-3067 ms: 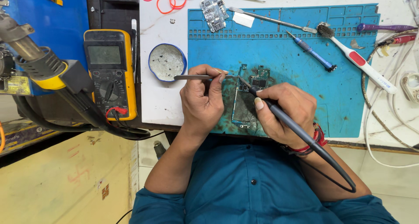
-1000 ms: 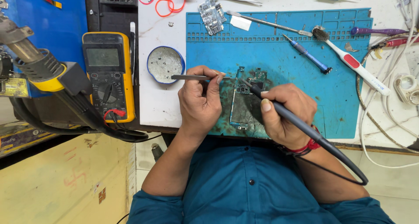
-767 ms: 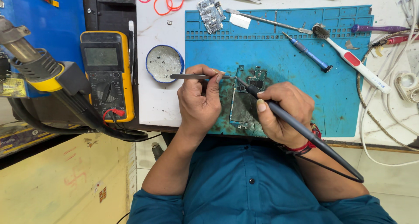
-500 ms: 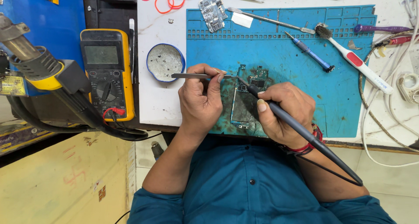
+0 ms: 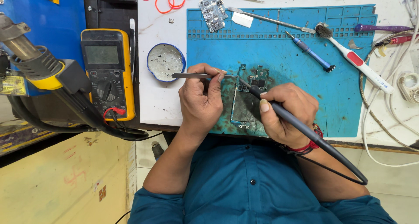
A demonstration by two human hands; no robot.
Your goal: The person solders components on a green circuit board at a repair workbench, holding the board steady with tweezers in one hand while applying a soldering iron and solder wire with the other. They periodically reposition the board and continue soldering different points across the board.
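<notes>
A phone circuit board (image 5: pixel 248 102) lies on the blue work mat (image 5: pixel 283 45) near the table's front edge. My left hand (image 5: pixel 201 99) pinches metal tweezers (image 5: pixel 192 76) whose tips point right toward the board's top. My right hand (image 5: pixel 286 112) grips a dark soldering iron (image 5: pixel 301 128) like a pen, its tip touching the upper part of the board. The iron's cable loops down past my right wrist.
A round tin of flux (image 5: pixel 165 62) sits left of the mat. A yellow multimeter (image 5: pixel 107 73) and a hot-air gun (image 5: pixel 39 62) stand at the left. On the mat lie a small board (image 5: pixel 213 6), a blue screwdriver (image 5: pixel 310 52), a white-red brush (image 5: pixel 355 60). White cables (image 5: pixel 384 115) run on the right.
Both hands stay over the board with the tweezers and iron held as before. Only small shifts of the view show.
</notes>
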